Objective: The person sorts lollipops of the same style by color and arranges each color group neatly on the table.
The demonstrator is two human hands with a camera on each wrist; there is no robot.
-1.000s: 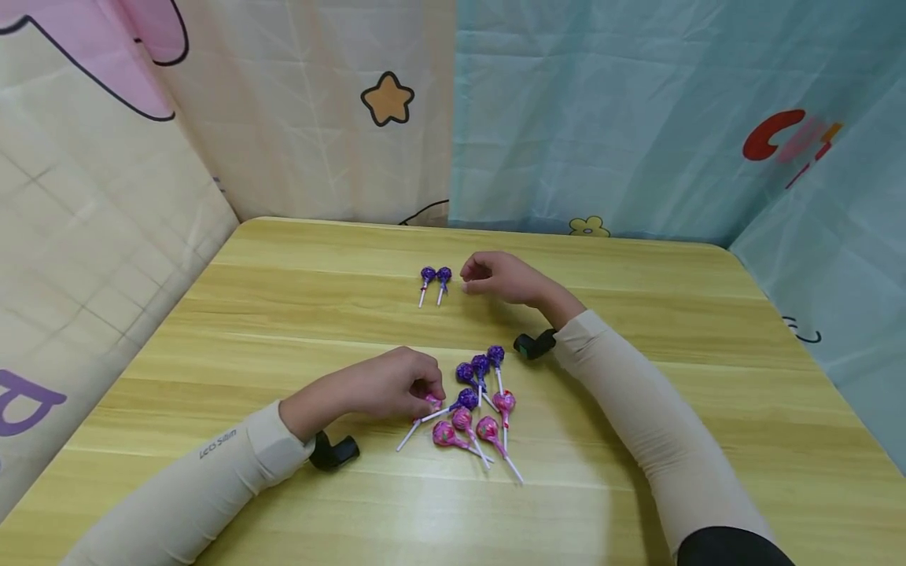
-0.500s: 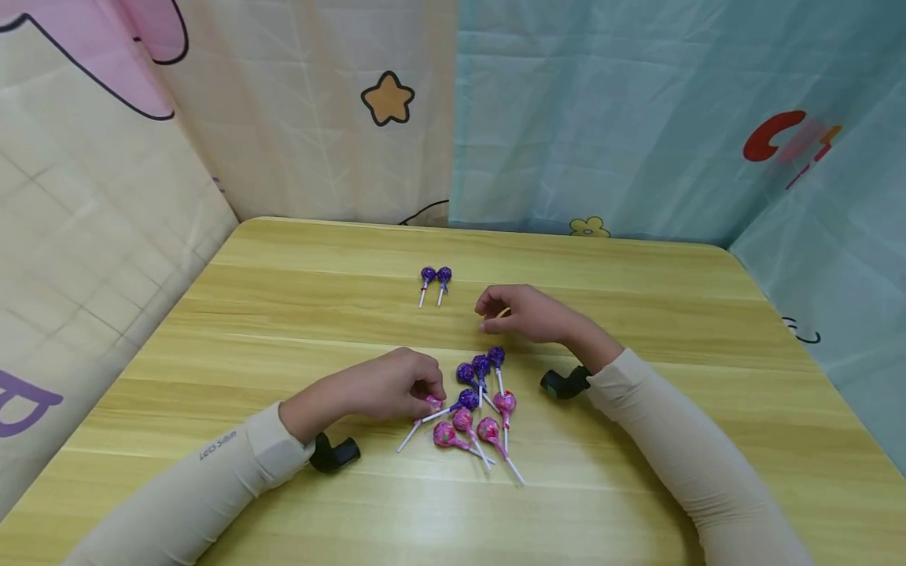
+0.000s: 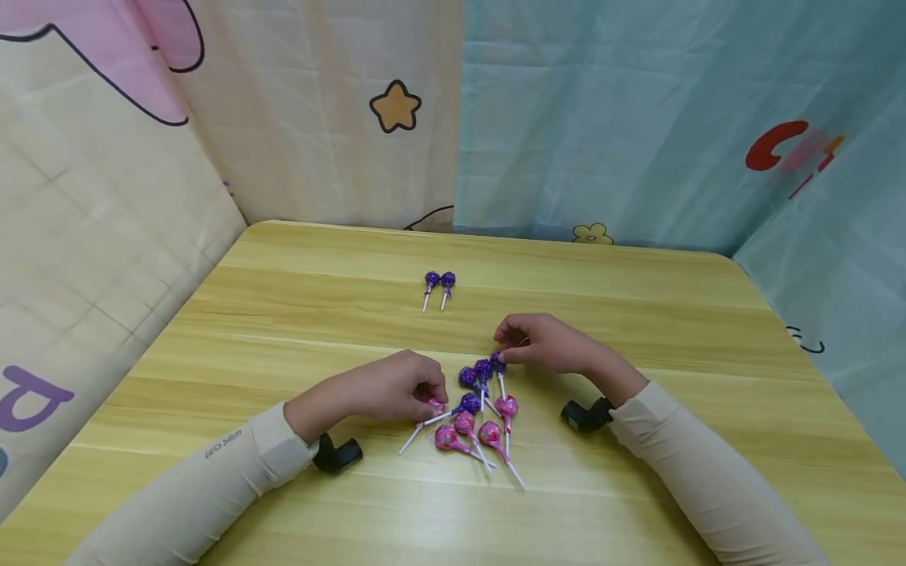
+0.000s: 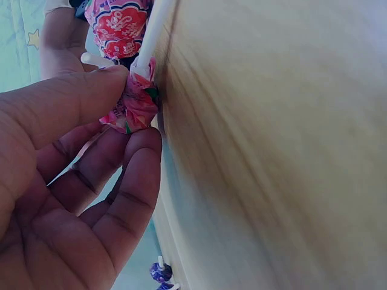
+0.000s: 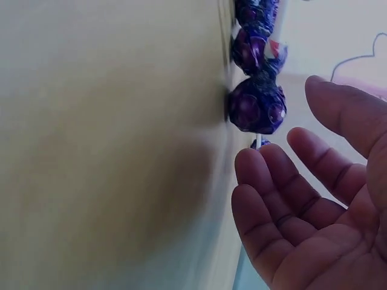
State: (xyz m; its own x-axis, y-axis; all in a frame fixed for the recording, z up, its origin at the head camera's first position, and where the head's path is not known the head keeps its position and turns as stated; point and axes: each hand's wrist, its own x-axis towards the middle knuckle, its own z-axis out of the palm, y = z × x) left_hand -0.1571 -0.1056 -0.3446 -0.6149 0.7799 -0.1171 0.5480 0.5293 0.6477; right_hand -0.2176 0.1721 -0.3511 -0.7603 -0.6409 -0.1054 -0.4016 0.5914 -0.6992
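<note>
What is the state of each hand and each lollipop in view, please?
Left hand, pinching a pink lollipop
That pink lollipop, wrapped, held
Right hand, relaxed, holding nothing
Four other pink lollipops, wrapped, lying on the table
Four nearer purple lollipops, wrapped, lying close together
Two far purple lollipops, wrapped, lying side by side

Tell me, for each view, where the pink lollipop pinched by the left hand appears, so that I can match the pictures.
Head: the pink lollipop is below centre, slightly left, at the fingertips of the left hand.
Left wrist: upper left of centre, between thumb and fingers.
Right wrist: not visible; purple lollipops show near the top.
Shared landmark: the wooden table, in all three views.
</note>
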